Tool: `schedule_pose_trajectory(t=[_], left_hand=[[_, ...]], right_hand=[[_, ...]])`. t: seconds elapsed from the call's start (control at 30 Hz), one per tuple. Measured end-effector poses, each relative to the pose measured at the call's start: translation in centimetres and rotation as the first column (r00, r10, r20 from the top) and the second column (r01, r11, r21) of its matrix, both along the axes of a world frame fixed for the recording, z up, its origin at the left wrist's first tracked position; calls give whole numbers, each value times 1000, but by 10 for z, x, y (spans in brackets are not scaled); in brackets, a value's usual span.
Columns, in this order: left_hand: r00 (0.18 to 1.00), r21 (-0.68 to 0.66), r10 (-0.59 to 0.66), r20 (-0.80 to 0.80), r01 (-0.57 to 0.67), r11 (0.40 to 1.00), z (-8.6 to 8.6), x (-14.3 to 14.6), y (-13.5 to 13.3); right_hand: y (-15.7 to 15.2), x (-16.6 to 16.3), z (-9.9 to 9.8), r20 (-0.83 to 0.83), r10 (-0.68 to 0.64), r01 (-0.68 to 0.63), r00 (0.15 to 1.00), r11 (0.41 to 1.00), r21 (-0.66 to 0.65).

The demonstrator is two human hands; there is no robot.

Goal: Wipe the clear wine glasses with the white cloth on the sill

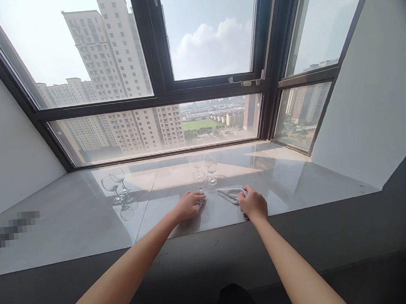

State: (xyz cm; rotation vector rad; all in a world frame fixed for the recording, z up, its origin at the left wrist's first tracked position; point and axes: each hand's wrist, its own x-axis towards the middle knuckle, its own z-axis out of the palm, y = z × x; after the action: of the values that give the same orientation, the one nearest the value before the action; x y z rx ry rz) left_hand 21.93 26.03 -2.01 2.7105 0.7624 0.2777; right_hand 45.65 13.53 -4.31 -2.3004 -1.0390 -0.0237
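At the front middle of the sill, my left hand (190, 205) has its fingers closed at the foot of a clear stemmed glass (200, 187), which is faint against the glossy surface. My right hand (254, 204) grips one end of a pale grey cloth (231, 195); the rest of the cloth lies on the sill to the left of that hand. Just behind my hands, two more stemmed glasses stand upright side by side, one on the left (197, 165) and one on the right (211, 168).
Another pair of stemmed glasses, a nearer one (111, 188) and a farther one (120, 178), stands close together on the left of the grey sill (75, 221). Dark window frames (158, 102) rise behind. White walls (366, 94) close both sides, and the sill's front edge drops off.
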Motion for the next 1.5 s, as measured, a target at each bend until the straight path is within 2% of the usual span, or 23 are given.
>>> schedule_pose_trajectory(t=[0.3,0.47,0.67,0.9,1.17,1.33,1.5], left_hand=[[997,162,75,36,-79,984,-10,-106,-24],[985,182,145,89,-159,970,-9,-153,-31],[960,173,247,132,-268,948,-9,-198,-24],[927,143,359,108,-372,917,-11,-229,-11],[815,66,576,67,-579,812,-12,-255,14],[766,120,643,-26,-636,762,-6,-269,34],[678,182,727,-108,-705,685,-2,-278,51]], right_hand=[[-1,0,2,-11,8,-8,1000,1000,-18],[-2,1,1,-17,14,-14,1000,1000,-18],[-2,0,1,-7,9,-9,1000,1000,-25],[-2,0,1,-8,5,-5,1000,999,-38],[-2,0,2,2,-8,8,1000,999,-43],[-2,0,1,2,9,-9,1000,999,-35],[-3,0,2,-12,11,-11,1000,999,-30]])
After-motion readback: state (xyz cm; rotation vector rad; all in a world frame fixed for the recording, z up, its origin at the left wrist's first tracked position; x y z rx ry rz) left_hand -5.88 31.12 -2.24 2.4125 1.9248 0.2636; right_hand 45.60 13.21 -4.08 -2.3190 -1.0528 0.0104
